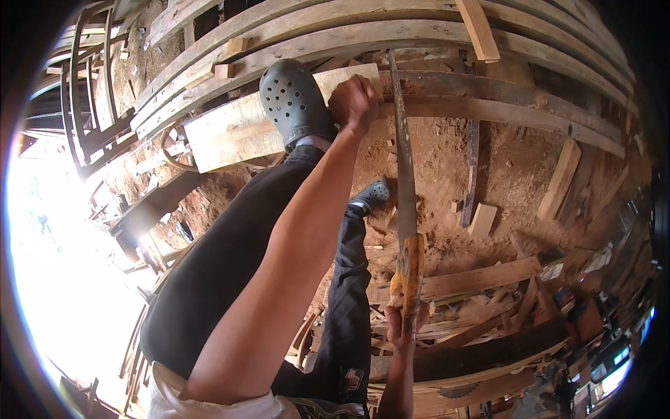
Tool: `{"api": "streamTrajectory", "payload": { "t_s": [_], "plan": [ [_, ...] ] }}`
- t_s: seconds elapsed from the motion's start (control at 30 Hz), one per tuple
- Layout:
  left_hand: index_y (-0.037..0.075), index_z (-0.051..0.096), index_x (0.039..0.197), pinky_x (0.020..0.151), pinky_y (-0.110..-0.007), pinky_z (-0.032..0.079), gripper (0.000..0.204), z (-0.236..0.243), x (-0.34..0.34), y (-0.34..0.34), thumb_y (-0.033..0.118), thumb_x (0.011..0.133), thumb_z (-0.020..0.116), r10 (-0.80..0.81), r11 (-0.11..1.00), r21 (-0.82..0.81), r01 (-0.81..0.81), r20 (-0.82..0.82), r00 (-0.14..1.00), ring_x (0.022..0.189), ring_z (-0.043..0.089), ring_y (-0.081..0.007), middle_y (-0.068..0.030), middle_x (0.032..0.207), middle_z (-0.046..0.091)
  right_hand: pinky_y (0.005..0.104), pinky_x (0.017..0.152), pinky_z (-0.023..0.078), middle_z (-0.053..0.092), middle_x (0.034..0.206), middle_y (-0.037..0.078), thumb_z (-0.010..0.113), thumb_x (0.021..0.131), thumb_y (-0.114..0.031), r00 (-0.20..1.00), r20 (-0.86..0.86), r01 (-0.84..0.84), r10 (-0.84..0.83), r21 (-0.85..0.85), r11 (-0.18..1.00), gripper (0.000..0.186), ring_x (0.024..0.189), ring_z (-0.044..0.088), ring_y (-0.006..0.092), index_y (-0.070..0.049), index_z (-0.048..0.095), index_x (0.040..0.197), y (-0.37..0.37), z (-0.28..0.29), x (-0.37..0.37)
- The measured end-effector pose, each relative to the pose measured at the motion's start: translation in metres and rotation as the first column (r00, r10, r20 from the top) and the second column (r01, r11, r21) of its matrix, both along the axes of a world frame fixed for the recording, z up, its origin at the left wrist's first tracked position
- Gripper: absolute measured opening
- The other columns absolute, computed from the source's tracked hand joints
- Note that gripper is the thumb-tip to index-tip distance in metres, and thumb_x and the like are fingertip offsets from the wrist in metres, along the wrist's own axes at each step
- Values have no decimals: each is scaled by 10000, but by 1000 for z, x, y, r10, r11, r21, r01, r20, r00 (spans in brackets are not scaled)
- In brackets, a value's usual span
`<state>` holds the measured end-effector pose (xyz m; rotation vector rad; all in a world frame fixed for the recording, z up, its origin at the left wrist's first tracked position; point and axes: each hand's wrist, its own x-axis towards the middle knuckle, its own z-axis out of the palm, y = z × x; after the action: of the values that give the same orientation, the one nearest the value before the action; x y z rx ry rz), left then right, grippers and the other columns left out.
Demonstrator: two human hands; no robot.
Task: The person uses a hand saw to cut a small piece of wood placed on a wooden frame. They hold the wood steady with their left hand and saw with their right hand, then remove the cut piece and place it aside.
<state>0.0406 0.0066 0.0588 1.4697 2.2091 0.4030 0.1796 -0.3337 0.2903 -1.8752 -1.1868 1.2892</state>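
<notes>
My left hand (pixel 352 105) is closed on a pale board (pixel 223 143) near its right end, which lies across wooden beams. My left foot, in a grey perforated clog (pixel 289 101), rests on that board just left of the hand. My right hand (pixel 401 321), lower right of centre, is closed round the worn yellow handle of a handsaw (pixel 407 206). Its long blade points away from me, its tip just right of the board's end. My other clogged foot (pixel 370 192) is down by the dirt.
Long planks (pixel 314 42) run across the top. Loose offcuts (pixel 483 218) lie on the dirt floor (pixel 440 167). Beams and scrap wood (pixel 460 279) fill the lower right, with a toothed circular blade (pixel 457 387). Wooden frames (pixel 91 98) stand at upper left, beside glaring daylight.
</notes>
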Motion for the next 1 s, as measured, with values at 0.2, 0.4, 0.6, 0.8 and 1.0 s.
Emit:
{"api": "streamTrajectory", "payload": {
  "t_s": [0.2, 0.4, 0.6, 0.8, 1.0],
  "plan": [
    [104, 733, 939, 798, -483, 527, 333, 2, 1, 4, 340, 890, 503, 11, 991, -130, -15, -30, 999, 900, 674, -398, -183, 942, 709, 371, 452, 339, 461, 572, 57, 651, 868, -210, 955, 298, -76, -7, 267, 961, 207, 461, 439, 262, -49, 544, 795, 16, -1, -7],
    [74, 748, 878, 748, -484, 539, 325, 3, 2, 3, 309, 871, 525, 39, 999, -29, -40, -9, 999, 831, 684, -396, -212, 863, 702, 380, 439, 323, 436, 551, 40, 648, 879, -194, 979, 202, -67, 16, 248, 966, 181, 437, 417, 261, -62, 535, 828, 16, -7, -9],
    [72, 749, 857, 755, -478, 538, 324, 2, 3, 3, 309, 868, 529, 49, 995, -89, -52, -31, 998, 823, 686, -394, -203, 847, 704, 382, 450, 328, 449, 568, 42, 646, 866, -154, 996, 86, -29, 11, 216, 976, 156, 453, 426, 261, -60, 530, 820, 7, -8, -7],
    [65, 742, 845, 759, -482, 536, 326, -2, 1, 2, 309, 870, 527, 49, 998, -51, -48, 13, 999, 822, 682, -404, -205, 843, 703, 401, 671, 397, 558, 780, 75, 683, 800, -78, 973, 222, -108, 67, 176, 978, 140, 724, 507, 266, -45, 583, 892, -3, -13, -7],
    [133, 743, 906, 765, -440, 534, 280, -2, 1, 6, 320, 835, 548, 64, 988, -139, -64, -3, 998, 869, 688, -359, -153, 917, 715, 361, 678, 428, 573, 796, 82, 659, 800, -39, 1000, 22, 0, -2, 86, 996, 113, 716, 536, 226, -42, 571, 870, -8, -9, -9]
  ]
}}
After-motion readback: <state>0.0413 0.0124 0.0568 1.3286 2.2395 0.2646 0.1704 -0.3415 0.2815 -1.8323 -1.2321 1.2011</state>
